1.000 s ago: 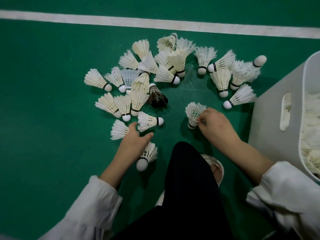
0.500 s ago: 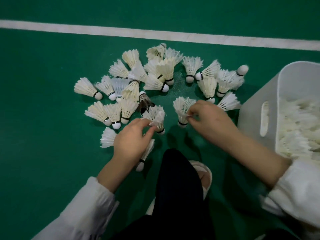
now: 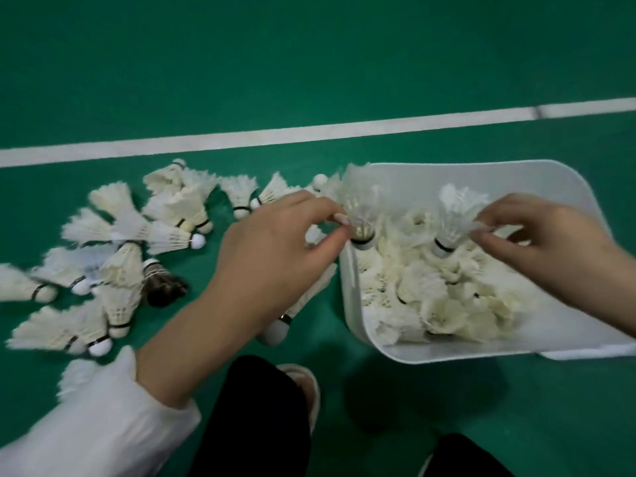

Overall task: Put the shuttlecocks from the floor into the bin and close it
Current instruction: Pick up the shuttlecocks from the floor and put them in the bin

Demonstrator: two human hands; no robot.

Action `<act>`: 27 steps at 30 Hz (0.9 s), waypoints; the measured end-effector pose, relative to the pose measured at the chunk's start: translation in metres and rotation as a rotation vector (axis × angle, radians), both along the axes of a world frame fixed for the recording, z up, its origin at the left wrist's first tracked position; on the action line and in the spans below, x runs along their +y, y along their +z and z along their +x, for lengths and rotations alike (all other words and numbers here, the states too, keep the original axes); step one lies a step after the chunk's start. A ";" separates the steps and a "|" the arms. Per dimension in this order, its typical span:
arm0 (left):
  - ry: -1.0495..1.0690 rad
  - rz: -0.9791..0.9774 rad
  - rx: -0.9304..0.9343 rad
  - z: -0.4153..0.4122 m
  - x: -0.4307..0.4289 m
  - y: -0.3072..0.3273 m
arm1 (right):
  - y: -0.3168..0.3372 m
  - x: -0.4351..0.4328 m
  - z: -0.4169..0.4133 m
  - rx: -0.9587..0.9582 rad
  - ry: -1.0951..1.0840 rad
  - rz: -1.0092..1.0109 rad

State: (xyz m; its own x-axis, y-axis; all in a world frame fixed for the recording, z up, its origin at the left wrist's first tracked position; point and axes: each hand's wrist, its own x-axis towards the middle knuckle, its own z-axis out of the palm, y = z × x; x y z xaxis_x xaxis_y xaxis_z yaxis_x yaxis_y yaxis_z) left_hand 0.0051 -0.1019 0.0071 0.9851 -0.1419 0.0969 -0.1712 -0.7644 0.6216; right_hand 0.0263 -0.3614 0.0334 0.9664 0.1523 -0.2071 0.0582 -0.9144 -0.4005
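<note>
You have one bin at 3 o'clock. Your left hand holds one shuttlecock, and your right hand holds a second shuttlecock. One dark shuttlecock lies at 9 o'clock. The white pile there is too blurry to count.

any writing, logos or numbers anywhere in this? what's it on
No text can be read.
White bin: no label shows.
Floor shuttlecocks: dark bands too blurred to show any print.
Shuttlecock pinched by the left hand and other shuttlecock pinched by the right hand: equally blurred.
White court line: plain.
</note>
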 end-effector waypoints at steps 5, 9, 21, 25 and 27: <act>-0.131 0.038 0.060 0.015 -0.038 0.008 | -0.042 -0.032 -0.014 0.103 -0.194 0.055; -0.158 0.111 0.142 0.017 -0.058 0.002 | -0.079 -0.029 -0.016 0.186 -0.221 0.134; -0.160 0.250 0.214 0.016 -0.076 -0.008 | -0.088 -0.031 -0.002 0.554 0.044 -0.028; -0.171 0.286 0.200 0.012 -0.079 -0.009 | -0.041 -0.033 -0.005 0.106 -0.106 0.239; -0.171 0.303 0.161 0.010 -0.081 -0.007 | -0.021 -0.026 -0.010 -0.081 -0.078 0.421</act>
